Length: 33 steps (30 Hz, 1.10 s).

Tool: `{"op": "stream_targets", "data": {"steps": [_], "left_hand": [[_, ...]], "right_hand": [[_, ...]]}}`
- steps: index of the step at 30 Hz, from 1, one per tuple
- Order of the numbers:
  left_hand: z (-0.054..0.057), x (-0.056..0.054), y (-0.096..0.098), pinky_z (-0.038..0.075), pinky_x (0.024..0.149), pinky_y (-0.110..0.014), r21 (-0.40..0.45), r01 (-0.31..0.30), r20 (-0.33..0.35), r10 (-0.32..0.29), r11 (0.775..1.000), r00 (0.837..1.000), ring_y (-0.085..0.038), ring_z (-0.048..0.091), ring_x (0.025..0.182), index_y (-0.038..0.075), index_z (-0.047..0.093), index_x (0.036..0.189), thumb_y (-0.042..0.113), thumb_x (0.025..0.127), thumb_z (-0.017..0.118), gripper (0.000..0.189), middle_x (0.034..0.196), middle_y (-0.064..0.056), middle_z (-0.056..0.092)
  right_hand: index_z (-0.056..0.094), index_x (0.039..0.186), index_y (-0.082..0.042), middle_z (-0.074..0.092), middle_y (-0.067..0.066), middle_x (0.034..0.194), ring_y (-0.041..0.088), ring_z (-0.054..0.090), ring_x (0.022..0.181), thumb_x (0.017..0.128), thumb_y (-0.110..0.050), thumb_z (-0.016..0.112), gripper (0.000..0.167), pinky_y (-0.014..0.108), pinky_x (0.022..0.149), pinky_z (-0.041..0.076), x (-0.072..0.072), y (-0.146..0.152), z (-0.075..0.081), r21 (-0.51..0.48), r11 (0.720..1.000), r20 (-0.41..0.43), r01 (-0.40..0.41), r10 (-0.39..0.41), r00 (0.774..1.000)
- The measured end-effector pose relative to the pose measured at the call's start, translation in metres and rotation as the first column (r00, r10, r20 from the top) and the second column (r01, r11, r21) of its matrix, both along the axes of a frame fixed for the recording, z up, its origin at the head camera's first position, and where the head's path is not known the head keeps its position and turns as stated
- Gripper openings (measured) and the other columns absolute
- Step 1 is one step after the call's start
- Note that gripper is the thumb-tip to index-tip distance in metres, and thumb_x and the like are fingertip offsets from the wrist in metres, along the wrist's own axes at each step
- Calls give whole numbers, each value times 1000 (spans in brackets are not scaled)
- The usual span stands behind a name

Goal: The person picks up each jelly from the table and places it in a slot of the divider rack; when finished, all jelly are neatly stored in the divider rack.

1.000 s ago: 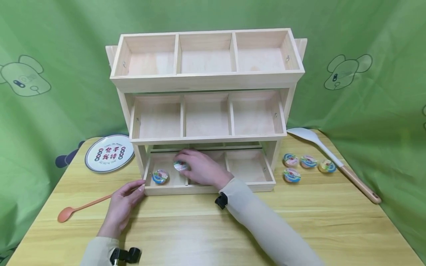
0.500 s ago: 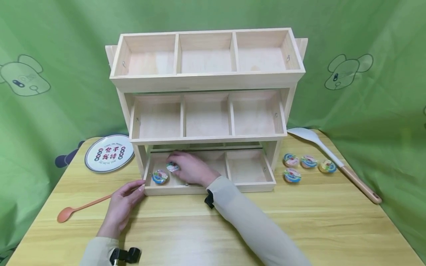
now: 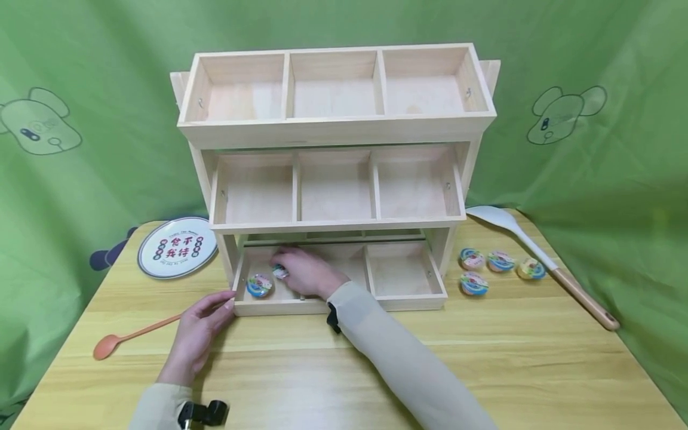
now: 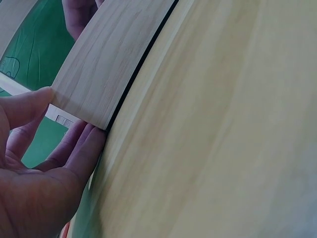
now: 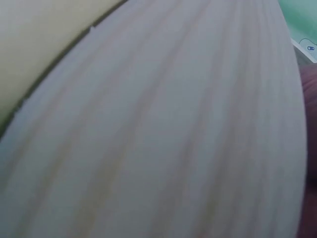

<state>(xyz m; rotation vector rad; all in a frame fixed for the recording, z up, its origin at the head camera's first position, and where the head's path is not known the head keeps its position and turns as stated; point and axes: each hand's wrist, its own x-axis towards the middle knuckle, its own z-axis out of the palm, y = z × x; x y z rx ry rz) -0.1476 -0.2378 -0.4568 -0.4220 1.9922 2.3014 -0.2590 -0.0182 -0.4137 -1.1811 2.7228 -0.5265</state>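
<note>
In the head view, my right hand (image 3: 309, 272) reaches into the left compartment of the lowest wooden tray (image 3: 338, 307). Its fingers pinch a small jelly cup (image 3: 280, 272), mostly hidden under the hand. Another jelly cup (image 3: 260, 286) sits beside it in the same compartment, lid up. My left hand (image 3: 200, 328) is at the tray's front left corner. The left wrist view shows the left hand's thumb (image 4: 39, 101) at the upper corner of the front board (image 4: 111, 59) and the other fingers at its lower end. Pale wood fills most of the right wrist view.
Above rise two more wooden trays (image 3: 337, 226) with three compartments each. Several jelly cups (image 3: 474, 283) lie on the table to the right, near a white spatula (image 3: 529, 242) with a wooden handle. An oval plate (image 3: 177, 248) and an orange spoon (image 3: 106, 346) lie at left.
My right hand has shifted a little left and lowered, with the jelly cup, beside the other cup. My left hand stays at the tray corner.
</note>
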Motion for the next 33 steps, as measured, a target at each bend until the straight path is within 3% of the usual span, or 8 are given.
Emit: {"op": "stream_targets", "data": {"steps": [6,13,20,24,33], "left_hand": [[0,1,1,49,101,-29,-2,1,-3,-1,1000,1000,-14,62,107,-3,58,128,4,96,61,33,138,-17,44],[1,0,0,49,101,-29,-5,-4,-3,4,1000,1000,-14,62,108,-3,59,128,4,96,62,33,138,-17,44],[1,1,0,50,100,-29,-4,-10,-6,10,1000,1000,-14,63,106,-1,61,126,3,96,62,31,135,-17,45],[-1,1,1,50,100,-30,13,-15,-15,15,1000,1000,-16,63,106,-2,62,124,3,95,63,29,133,-18,47],[-1,0,2,51,99,-30,35,-24,-18,24,999,1000,-17,62,107,0,65,120,2,94,64,26,134,-17,44]], "right_hand": [[60,133,-10,54,5,136,20,55,117,89,-4,66,45,25,100,48,0,0,1,32,999,35,17,-19,999],[60,133,-12,52,5,139,22,54,120,88,-10,69,46,30,103,47,4,6,11,17,1000,-3,12,-12,1000],[59,134,-12,52,6,139,23,51,123,93,-20,68,44,34,107,44,16,17,24,-7,1000,-24,7,-7,1000],[63,129,-10,56,8,133,24,54,121,92,-17,70,39,35,107,44,25,29,34,-62,998,-7,-3,3,1000],[60,132,-9,56,6,133,22,53,121,93,-19,69,42,37,107,44,37,62,40,-61,998,2,15,-15,1000]]}}
